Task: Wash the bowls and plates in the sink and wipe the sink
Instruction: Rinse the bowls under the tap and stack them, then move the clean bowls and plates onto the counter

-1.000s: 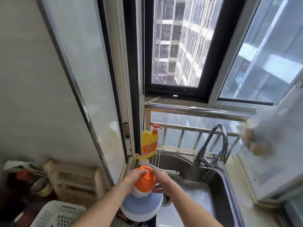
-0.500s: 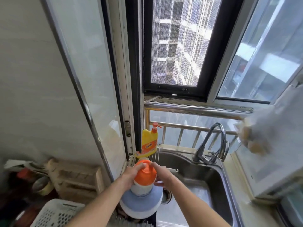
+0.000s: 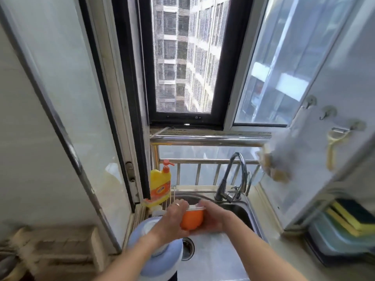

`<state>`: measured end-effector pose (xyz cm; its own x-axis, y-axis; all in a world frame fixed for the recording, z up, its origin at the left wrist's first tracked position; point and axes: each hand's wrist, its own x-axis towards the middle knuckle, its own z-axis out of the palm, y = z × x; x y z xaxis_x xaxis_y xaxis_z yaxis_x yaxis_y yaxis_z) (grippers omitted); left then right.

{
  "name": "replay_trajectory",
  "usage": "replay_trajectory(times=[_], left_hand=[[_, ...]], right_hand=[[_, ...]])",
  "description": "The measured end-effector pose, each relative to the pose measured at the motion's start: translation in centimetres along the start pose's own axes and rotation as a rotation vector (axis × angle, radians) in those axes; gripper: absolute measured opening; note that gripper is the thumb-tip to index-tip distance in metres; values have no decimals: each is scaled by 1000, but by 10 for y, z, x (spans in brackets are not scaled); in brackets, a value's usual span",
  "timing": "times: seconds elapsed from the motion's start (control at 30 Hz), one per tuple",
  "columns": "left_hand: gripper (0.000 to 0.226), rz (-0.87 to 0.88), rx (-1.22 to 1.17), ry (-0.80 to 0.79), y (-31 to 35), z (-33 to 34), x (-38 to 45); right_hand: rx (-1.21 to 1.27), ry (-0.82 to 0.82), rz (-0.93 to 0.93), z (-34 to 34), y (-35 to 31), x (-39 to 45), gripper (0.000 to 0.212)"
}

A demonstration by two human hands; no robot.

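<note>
Orange bowl [image 3: 191,220] held over the sink [image 3: 241,211], clasped between both our hands: left hand [image 3: 172,218] grasping its near-left side, right hand [image 3: 211,220] cupping the right. Rim tilted away toward the tap [image 3: 233,179]. Blue plate [image 3: 154,258] sits lower left, under our left forearm, nearer that hand.

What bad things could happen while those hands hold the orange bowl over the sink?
The orange bowl is held in the air by the left hand and right hand; if wet, it might slip and drop into the sink. The left forearm passes right over the stacked blue plate and could perhaps nudge that stack off its spot.
</note>
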<state>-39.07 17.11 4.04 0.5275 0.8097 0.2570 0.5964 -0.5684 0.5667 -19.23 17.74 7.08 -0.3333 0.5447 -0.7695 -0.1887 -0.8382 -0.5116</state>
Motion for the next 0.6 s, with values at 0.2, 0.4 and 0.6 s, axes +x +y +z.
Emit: replay_trajectory(times=[0.2,0.4,0.6], left_hand=[[69,-124,-44,-122,8,72,9],[62,-820,-778,-78,85,97,51],[37,-827,-839,-382,154,152,76]], right_hand=[[46,228,-247,-46,42,-6,40],[166,446,-463,-101,70,-17,47],[-6,725,-513,-197,105,-45,60]])
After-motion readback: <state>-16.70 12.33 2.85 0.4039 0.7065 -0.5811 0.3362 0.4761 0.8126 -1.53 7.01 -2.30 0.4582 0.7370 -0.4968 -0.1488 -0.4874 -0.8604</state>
